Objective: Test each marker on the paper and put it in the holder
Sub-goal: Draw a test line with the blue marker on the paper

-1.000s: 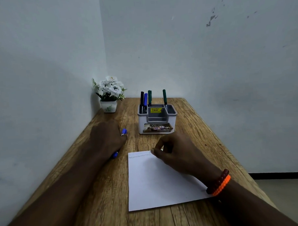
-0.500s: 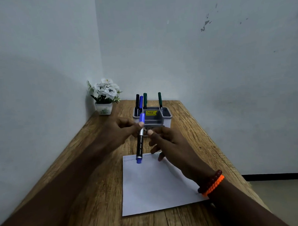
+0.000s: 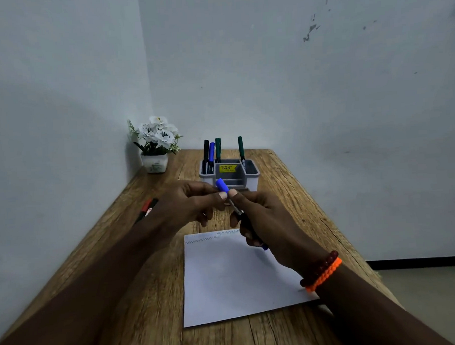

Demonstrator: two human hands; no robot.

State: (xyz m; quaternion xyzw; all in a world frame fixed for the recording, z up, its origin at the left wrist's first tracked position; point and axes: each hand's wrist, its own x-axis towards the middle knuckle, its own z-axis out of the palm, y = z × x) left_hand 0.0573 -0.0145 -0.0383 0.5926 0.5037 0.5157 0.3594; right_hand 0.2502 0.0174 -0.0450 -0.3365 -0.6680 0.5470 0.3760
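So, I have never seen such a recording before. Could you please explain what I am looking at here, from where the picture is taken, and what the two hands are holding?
There is no machine here. A person wears a wide-angle camera on the head, so you look forward and down over both arms at a wooden table in a corner.

The left hand pinches the blue cap of a marker, and the right hand, with bracelets on its wrist, grips the dark barrel. Whether the cap is already loose, I cannot tell.

Below the hands lies a white paper with thin zigzag test lines near its far edge. Behind stands a grey holder with several markers upright. Two more markers lie at the left, near a small flower pot.
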